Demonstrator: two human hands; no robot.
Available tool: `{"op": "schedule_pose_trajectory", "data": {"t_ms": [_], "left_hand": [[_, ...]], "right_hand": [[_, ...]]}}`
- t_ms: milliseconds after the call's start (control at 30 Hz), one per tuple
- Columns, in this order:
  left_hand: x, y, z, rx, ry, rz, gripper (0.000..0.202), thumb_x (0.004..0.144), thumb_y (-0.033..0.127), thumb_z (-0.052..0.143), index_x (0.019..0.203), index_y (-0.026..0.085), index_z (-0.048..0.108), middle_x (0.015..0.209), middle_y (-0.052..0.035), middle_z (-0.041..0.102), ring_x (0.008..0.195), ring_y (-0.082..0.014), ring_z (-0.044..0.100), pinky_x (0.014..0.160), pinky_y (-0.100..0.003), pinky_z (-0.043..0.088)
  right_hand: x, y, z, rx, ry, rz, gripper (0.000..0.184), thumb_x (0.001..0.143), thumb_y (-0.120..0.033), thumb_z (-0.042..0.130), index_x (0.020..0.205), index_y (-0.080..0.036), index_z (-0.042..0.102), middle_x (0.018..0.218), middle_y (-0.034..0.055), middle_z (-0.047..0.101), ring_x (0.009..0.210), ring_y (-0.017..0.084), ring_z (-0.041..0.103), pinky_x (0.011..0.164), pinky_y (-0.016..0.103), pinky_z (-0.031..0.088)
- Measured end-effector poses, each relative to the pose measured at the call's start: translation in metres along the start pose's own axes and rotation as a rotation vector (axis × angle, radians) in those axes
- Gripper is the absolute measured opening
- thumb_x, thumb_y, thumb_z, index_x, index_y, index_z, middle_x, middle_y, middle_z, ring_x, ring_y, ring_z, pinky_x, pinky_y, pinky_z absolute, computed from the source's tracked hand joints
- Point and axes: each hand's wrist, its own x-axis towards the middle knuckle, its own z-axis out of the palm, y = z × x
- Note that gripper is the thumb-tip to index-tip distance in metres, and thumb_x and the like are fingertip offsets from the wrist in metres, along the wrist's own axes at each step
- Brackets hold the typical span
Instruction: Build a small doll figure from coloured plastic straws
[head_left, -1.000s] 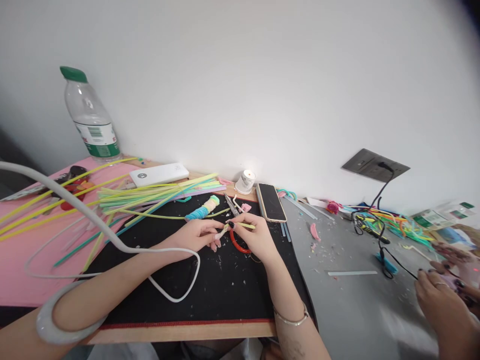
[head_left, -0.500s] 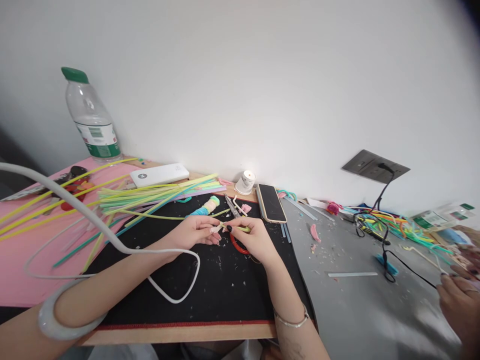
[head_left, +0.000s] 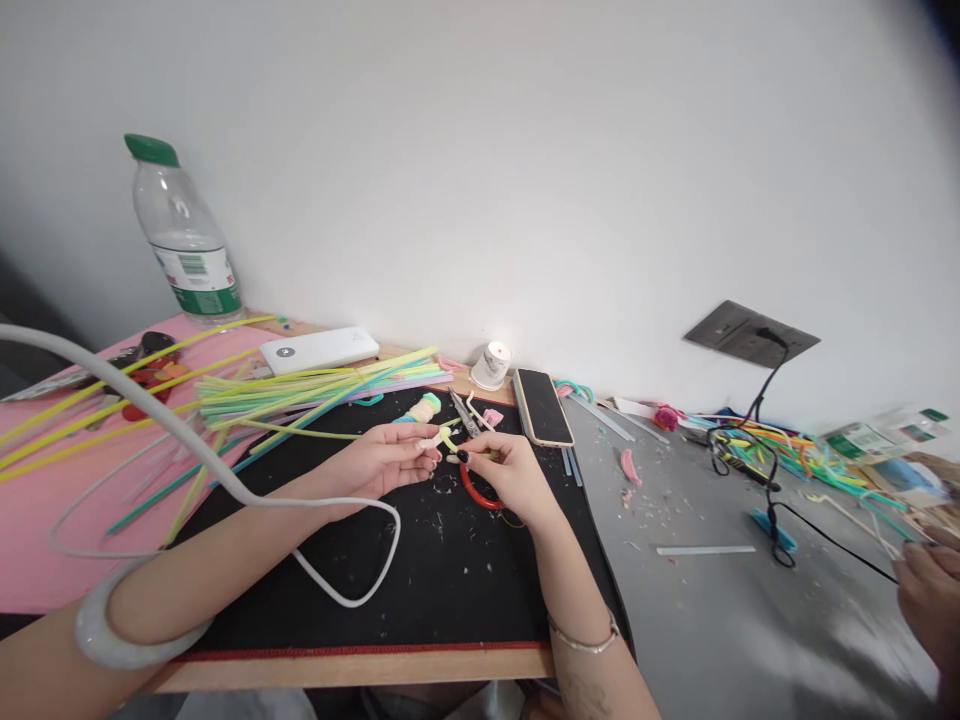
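Observation:
Between my two hands is a short, bent, pale yellow pipe cleaner (head_left: 448,437). My left hand (head_left: 394,460) pinches its whitish end between thumb and fingers. The thumb and index finger of my right hand (head_left: 504,470) close on its other end. Behind my hands lie scissors (head_left: 480,490) with red handles, their blades pointing away and partly covered by my right hand. A blue, yellow and green fuzzy roll (head_left: 424,408) lies just beyond my left hand. Small pink and white fuzzy pieces (head_left: 491,418) are near the scissors.
A bundle of pastel pipe cleaners (head_left: 300,395) lies left, below a white power bank (head_left: 321,350). A phone (head_left: 543,405) and a paper cup (head_left: 492,366) stand behind. A white cable (head_left: 247,495) loops over my left forearm. A co-worker's hand (head_left: 930,590) is far right.
The pipe cleaner between my fingers now shows as a raised curve, and my hands are slightly farther apart. The co-worker's hand at far right has shifted outward.

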Motion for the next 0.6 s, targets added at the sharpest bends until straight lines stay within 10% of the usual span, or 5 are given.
{"op": "schedule_pose_trajectory", "data": {"t_ms": [600], "left_hand": [[-0.0027, -0.0021, -0.0049, 0.096, -0.257, -0.068, 0.027, 0.075, 0.019, 0.073, 0.101, 0.016, 0.067, 0.076, -0.0024, 0.066, 0.070, -0.0109, 0.061, 0.068, -0.023, 0.047]], "right_hand": [[0.0013, 0.0047, -0.0032, 0.077, -0.040, 0.089, 0.025, 0.065, -0.036, 0.075, 0.068, -0.012, 0.067, 0.063, 0.0003, 0.058, 0.053, 0.008, 0.044, 0.050, 0.022, 0.032]]}}
